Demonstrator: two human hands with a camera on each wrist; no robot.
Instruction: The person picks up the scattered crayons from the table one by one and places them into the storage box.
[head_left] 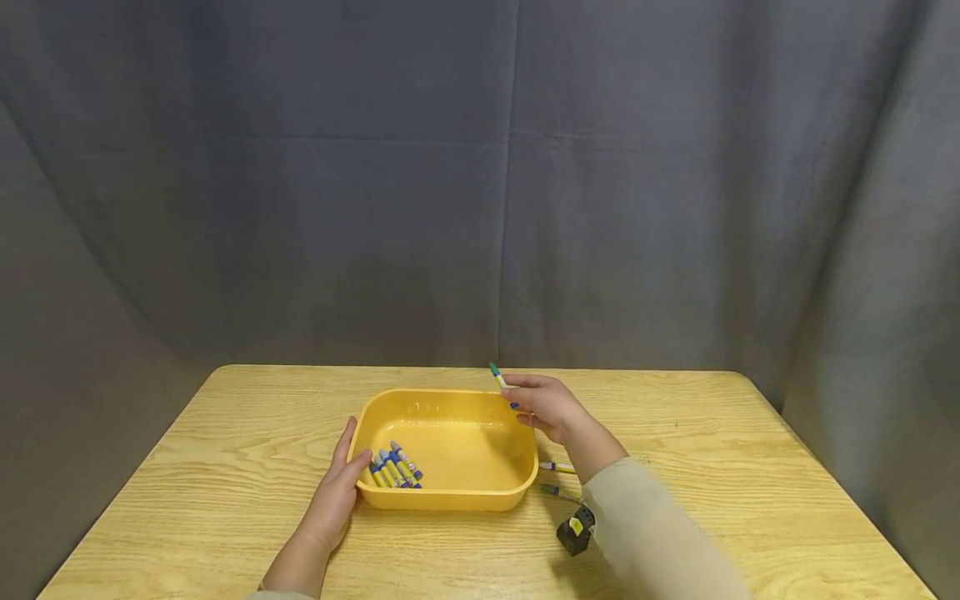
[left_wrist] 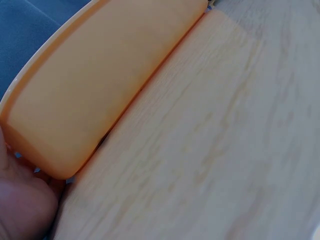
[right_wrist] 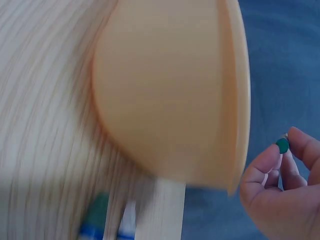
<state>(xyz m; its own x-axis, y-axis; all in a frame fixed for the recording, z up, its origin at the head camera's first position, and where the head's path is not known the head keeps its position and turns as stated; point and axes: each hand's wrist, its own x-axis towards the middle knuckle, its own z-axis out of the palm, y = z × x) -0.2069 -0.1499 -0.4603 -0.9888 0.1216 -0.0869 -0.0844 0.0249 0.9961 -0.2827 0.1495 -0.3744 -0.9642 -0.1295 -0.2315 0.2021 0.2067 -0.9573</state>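
A yellow plastic basin stands on the table. My left hand grips its left end, thumb over the rim and fingers along the outer wall. Several crayons with yellow-and-blue wrappers lie in the basin's left front corner, close to that thumb. Over the right back part of the rim, my right hand pinches a green crayon between thumb and fingertips. The right wrist view shows its green end outside the basin's edge. The left wrist view catches only part of the left hand.
Right of the basin, a white-tipped crayon and a dark green crayon lie on the wooden table, partly hidden by the right arm. A black wrist camera sits below that forearm. Grey curtain hangs behind and beside the table.
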